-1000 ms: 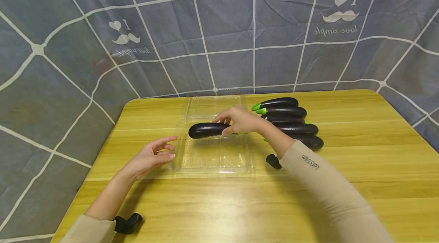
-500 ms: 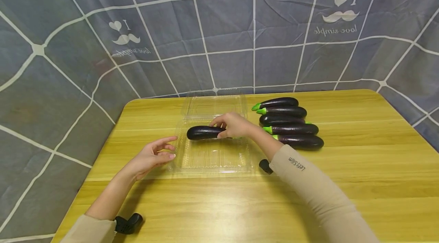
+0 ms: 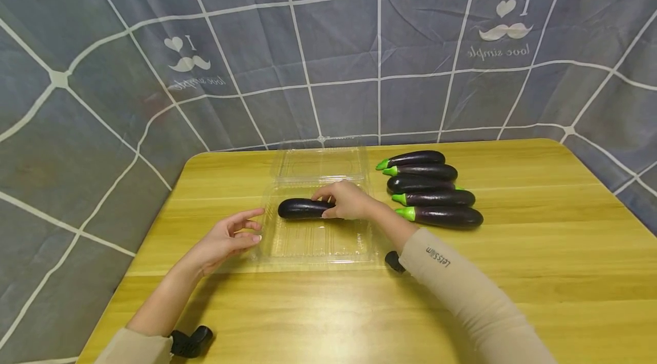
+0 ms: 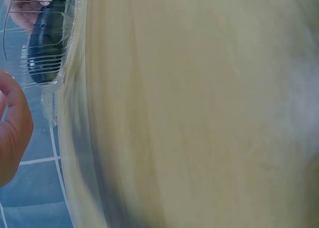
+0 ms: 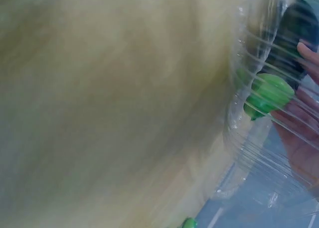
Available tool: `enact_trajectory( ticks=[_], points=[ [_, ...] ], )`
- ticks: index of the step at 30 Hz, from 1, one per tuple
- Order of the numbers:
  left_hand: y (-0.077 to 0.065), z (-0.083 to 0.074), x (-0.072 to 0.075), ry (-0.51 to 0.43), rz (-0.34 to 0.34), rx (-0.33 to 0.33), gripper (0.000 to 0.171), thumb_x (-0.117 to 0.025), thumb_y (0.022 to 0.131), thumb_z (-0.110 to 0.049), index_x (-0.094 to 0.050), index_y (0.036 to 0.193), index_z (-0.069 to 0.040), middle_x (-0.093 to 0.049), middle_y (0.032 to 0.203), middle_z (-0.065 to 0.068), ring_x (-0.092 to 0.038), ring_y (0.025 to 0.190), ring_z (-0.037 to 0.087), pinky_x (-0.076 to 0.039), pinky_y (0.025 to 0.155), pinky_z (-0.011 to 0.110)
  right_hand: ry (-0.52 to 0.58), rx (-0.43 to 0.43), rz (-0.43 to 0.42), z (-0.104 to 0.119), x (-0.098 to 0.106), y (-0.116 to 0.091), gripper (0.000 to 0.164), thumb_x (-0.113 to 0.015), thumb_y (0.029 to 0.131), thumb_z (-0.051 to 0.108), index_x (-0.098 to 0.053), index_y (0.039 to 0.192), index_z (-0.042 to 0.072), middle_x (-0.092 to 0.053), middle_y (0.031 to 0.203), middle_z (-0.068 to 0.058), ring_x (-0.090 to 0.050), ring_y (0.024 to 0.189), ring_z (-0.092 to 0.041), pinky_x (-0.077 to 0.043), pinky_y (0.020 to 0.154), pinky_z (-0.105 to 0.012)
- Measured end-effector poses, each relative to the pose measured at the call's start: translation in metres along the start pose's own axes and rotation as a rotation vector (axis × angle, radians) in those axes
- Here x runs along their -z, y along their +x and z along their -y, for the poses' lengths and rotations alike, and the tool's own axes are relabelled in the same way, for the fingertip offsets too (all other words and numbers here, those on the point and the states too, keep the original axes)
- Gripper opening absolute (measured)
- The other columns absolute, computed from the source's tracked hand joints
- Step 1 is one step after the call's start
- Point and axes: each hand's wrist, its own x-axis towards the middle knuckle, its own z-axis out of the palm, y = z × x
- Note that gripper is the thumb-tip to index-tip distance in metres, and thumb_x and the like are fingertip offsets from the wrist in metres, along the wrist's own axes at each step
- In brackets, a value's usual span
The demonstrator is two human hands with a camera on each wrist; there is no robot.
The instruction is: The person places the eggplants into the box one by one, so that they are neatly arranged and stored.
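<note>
A dark purple eggplant [image 3: 299,209] lies crosswise inside a clear plastic clamshell container [image 3: 308,243], toward the back of its base. My right hand [image 3: 350,202] grips it from above near the stem end, thumb on the near side and fingers on the far side. In the right wrist view, its green cap [image 5: 273,91] shows through the ribbed plastic wall. My left hand [image 3: 223,243] is held by the container's left edge, fingers loosely bent and holding nothing. The left wrist view catches the eggplant's rounded end [image 4: 45,58] behind the container wall.
Several more eggplants [image 3: 446,217] with green stems lie in a row on the wooden table [image 3: 328,307], right of the container. The container's lid [image 3: 322,163] stands open at the back. A grey patterned curtain [image 3: 339,56] hangs behind the table.
My right hand has moved left and down with the eggplant, bringing it lower into the container. The left hand has stayed nearly in place. The head view has tilted slightly.
</note>
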Motion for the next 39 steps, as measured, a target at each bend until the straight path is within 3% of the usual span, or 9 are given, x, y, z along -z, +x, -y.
enact_trajectory(
  ticks=[16,31,39],
  points=[
    [0.0,0.0,-0.001,0.0,0.005,-0.001,0.066,-0.062,0.09,-0.008,-0.026,0.145,0.002,-0.043,0.114,0.015,-0.055,0.094,0.017,-0.049,0.074,0.024,0.024,-0.03,-0.03,-0.002,-0.005,-0.002,0.039,-0.074,0.08,0.013,-0.065,0.117,0.01,-0.066,0.105,-0.008,-0.063,0.092,-0.021,-0.049,0.079,-0.031],
    [0.001,0.0,-0.001,-0.003,0.005,0.001,0.066,-0.061,0.09,-0.009,-0.027,0.145,0.001,-0.044,0.114,0.013,-0.056,0.095,0.017,-0.049,0.074,0.024,0.212,-0.046,-0.046,-0.004,0.008,-0.014,0.04,-0.073,0.081,0.013,-0.064,0.119,0.007,-0.065,0.109,-0.007,-0.061,0.095,-0.021,-0.049,0.079,-0.027],
    [0.001,-0.001,-0.001,0.003,-0.001,0.007,0.066,-0.062,0.09,-0.009,-0.027,0.145,0.001,-0.043,0.117,0.017,-0.056,0.095,0.018,-0.048,0.073,0.024,0.263,0.007,-0.072,-0.004,0.023,-0.031,0.04,-0.072,0.082,0.012,-0.063,0.119,0.004,-0.064,0.112,-0.012,-0.06,0.096,-0.023,-0.051,0.077,-0.028]
  ],
)
